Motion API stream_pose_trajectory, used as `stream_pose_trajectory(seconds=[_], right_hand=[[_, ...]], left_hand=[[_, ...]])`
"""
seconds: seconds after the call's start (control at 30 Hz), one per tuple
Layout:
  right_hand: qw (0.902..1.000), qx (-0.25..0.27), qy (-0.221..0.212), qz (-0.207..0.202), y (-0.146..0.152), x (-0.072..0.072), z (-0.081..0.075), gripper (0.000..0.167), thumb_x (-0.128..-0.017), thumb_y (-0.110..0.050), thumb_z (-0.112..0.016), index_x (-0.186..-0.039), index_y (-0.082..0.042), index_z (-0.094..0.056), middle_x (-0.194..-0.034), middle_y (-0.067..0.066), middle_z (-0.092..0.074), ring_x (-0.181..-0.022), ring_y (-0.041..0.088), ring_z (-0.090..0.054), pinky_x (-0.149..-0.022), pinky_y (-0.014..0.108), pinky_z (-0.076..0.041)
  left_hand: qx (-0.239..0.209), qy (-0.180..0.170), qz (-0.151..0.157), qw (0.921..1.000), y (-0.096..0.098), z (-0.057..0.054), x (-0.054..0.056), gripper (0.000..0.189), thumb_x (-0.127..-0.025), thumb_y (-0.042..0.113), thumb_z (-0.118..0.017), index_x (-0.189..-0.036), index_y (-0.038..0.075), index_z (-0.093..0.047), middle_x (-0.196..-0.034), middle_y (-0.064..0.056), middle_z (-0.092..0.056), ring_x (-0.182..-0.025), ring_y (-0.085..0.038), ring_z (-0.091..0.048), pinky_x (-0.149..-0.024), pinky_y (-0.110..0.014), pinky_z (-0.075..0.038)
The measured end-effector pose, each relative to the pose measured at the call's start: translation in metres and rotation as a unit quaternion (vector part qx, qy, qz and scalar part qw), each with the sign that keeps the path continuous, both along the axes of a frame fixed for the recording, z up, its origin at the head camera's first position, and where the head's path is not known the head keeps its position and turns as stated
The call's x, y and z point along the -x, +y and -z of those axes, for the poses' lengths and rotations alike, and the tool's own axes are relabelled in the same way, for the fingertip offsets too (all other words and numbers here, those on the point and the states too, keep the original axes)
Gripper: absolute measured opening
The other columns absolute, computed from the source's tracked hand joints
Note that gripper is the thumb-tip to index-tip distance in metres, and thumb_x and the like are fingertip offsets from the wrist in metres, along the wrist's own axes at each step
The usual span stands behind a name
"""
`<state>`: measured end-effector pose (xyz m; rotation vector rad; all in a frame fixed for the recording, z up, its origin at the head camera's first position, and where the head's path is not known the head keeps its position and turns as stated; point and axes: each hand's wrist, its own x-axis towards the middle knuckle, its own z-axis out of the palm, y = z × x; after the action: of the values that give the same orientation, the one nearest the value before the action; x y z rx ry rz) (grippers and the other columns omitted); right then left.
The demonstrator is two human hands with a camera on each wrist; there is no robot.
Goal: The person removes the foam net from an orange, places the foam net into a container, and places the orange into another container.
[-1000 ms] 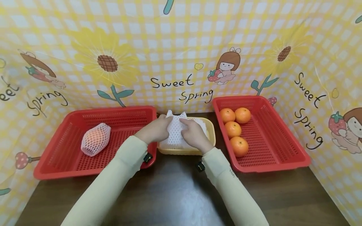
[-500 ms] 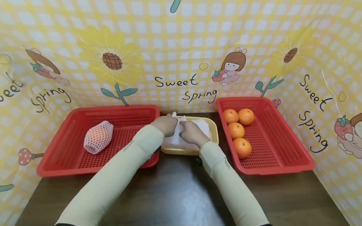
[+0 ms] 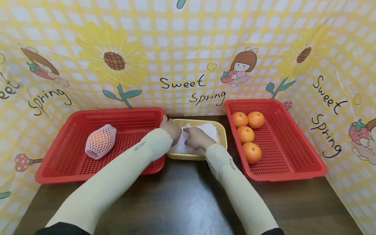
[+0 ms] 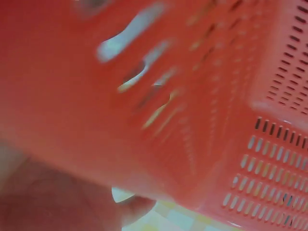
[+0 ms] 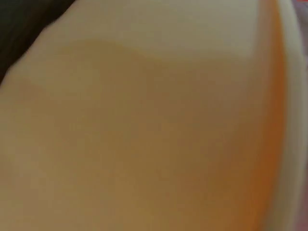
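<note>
A white foam net sleeve (image 3: 185, 143) lies in the yellow tray (image 3: 221, 127), between the two hands. The right hand (image 3: 199, 138) pinches its upper edge near the tray's middle. Beside it, the left hand (image 3: 172, 131) is over the tray's left end, close to the rim of the left red basket (image 3: 100, 140); its fingertips are mostly hidden in the head view. In the left wrist view, part of the left hand (image 4: 62, 202) shows below the basket's blurred wall. More white foam netting (image 3: 208, 130) lies at the tray's right. The right wrist view shows only a blurred pale yellow surface.
One orange fruit in a foam net (image 3: 101, 142) lies in the left basket. Several oranges (image 3: 252, 152) line the left side of the right red basket (image 3: 286, 176). The dark wooden table (image 3: 176, 195) meets a patterned yellow cloth (image 3: 188, 39) behind.
The left hand has shifted left, towards the left basket's rim, and turned. The foam net, earlier raised between both hands, now sits lower. The right hand has moved only slightly.
</note>
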<state>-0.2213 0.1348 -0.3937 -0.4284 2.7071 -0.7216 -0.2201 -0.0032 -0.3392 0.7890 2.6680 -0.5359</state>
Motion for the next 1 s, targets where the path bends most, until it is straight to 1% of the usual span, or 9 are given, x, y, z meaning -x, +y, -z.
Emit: stream_pose_trajectory(seconds=[0.13,0.23,0.37,0.47,0.63,0.7,0.8,0.9,1.0], right_hand=[[0.9989,-0.042,0.020,0.001,0.002,0.000,0.001,0.065,-0.090,-0.015,-0.076,-0.148,-0.003,-0.049,-0.142,0.014,-0.056,-0.137,0.035,-0.044,-0.114,0.044,-0.030],[0.9969,-0.072,0.029,0.003,0.003,0.000,0.001,0.071,-0.088,-0.023,-0.079,-0.149,-0.005,-0.048,-0.141,0.014,-0.057,-0.135,0.036,-0.046,-0.113,0.043,-0.032],[0.9935,-0.110,0.029,0.008,0.003,-0.001,0.003,0.076,-0.088,-0.031,-0.080,-0.152,-0.011,-0.046,-0.143,0.012,-0.056,-0.133,0.033,-0.049,-0.110,0.043,-0.036],[0.9917,-0.125,0.029,0.010,0.003,-0.002,0.004,0.076,-0.088,-0.034,-0.080,-0.153,-0.014,-0.045,-0.142,0.011,-0.057,-0.131,0.031,-0.051,-0.107,0.044,-0.040],[0.9933,-0.114,0.020,0.011,0.002,-0.002,0.004,0.076,-0.089,-0.033,-0.079,-0.154,-0.014,-0.044,-0.142,0.011,-0.057,-0.131,0.031,-0.051,-0.107,0.044,-0.040],[0.9947,-0.101,0.014,0.011,0.003,-0.002,0.004,0.076,-0.089,-0.032,-0.078,-0.154,-0.013,-0.044,-0.143,0.012,-0.056,-0.134,0.032,-0.048,-0.109,0.044,-0.037],[0.9966,-0.080,0.014,0.012,0.004,-0.003,0.005,0.073,-0.090,-0.030,-0.078,-0.153,-0.011,-0.045,-0.144,0.013,-0.055,-0.138,0.036,-0.043,-0.113,0.045,-0.032],[0.9975,-0.063,0.029,0.013,0.006,-0.005,0.004,0.069,-0.089,-0.030,-0.078,-0.149,-0.009,-0.049,-0.143,0.013,-0.056,-0.139,0.039,-0.040,-0.113,0.048,-0.031],[0.9970,-0.052,0.056,0.015,0.006,-0.006,0.000,0.063,-0.090,-0.030,-0.078,-0.145,-0.009,-0.054,-0.140,0.011,-0.059,-0.136,0.040,-0.043,-0.111,0.049,-0.034]], left_hand=[[0.013,0.018,0.009,0.9997,-0.001,0.008,0.000,0.033,-0.099,0.016,-0.058,-0.131,0.015,-0.067,-0.130,-0.009,-0.065,-0.138,-0.042,-0.038,-0.113,-0.064,-0.011],[0.017,0.026,0.013,0.9994,-0.001,0.011,0.001,0.039,-0.102,0.016,-0.053,-0.141,0.016,-0.060,-0.136,-0.010,-0.062,-0.142,-0.044,-0.032,-0.113,-0.065,-0.009],[0.024,0.023,0.012,0.9994,-0.002,0.012,0.001,0.041,-0.103,0.017,-0.052,-0.144,0.017,-0.058,-0.137,-0.010,-0.061,-0.143,-0.045,-0.030,-0.114,-0.065,-0.008],[0.034,0.016,0.009,0.9993,-0.001,0.014,0.002,0.042,-0.103,0.018,-0.053,-0.145,0.017,-0.056,-0.140,-0.011,-0.059,-0.145,-0.045,-0.027,-0.114,-0.065,-0.006],[0.038,0.007,0.008,0.9992,-0.002,0.019,0.008,0.047,-0.101,0.019,-0.058,-0.147,0.017,-0.054,-0.144,-0.011,-0.056,-0.146,-0.045,-0.025,-0.114,-0.066,-0.004],[0.026,0.005,0.009,0.9996,-0.005,0.019,0.008,0.048,-0.098,0.019,-0.062,-0.146,0.016,-0.056,-0.143,-0.012,-0.056,-0.145,-0.045,-0.027,-0.114,-0.066,-0.005],[0.004,0.004,0.008,1.0000,-0.008,0.018,0.006,0.046,-0.096,0.019,-0.064,-0.141,0.014,-0.060,-0.142,-0.014,-0.056,-0.143,-0.044,-0.031,-0.114,-0.065,-0.006],[-0.025,0.000,0.009,0.9997,-0.011,0.016,0.002,0.041,-0.098,0.018,-0.062,-0.138,0.011,-0.062,-0.142,-0.016,-0.055,-0.140,-0.043,-0.035,-0.114,-0.066,-0.007],[-0.054,0.009,0.019,0.9983,-0.014,0.013,-0.001,0.040,-0.097,0.021,-0.063,-0.136,0.009,-0.062,-0.140,-0.017,-0.055,-0.138,-0.042,-0.036,-0.113,-0.067,-0.009]])
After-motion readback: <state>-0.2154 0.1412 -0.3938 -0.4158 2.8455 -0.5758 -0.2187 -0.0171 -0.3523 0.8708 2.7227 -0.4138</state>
